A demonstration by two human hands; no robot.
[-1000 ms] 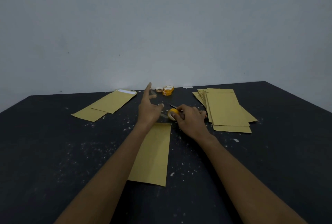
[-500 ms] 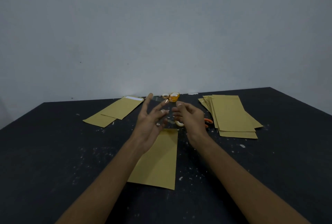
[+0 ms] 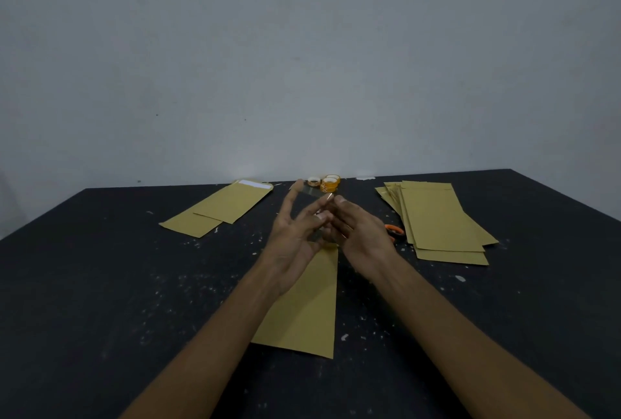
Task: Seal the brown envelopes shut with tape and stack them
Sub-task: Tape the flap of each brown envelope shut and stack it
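Brown envelope (image 3: 307, 301) lies flat beneath my raised hands; scissors (image 3: 395, 230) now set aside; cut tape strip (image 3: 314, 192) spans from spread left hand (image 3: 297, 233) to pinching right hand (image 3: 361, 233); sealing can follow.

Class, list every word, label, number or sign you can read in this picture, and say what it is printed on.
No text here can be read.
Tape rolls: an orange printed pattern, too small and blurred to read.
Brown envelopes: plain faces, no writing visible.
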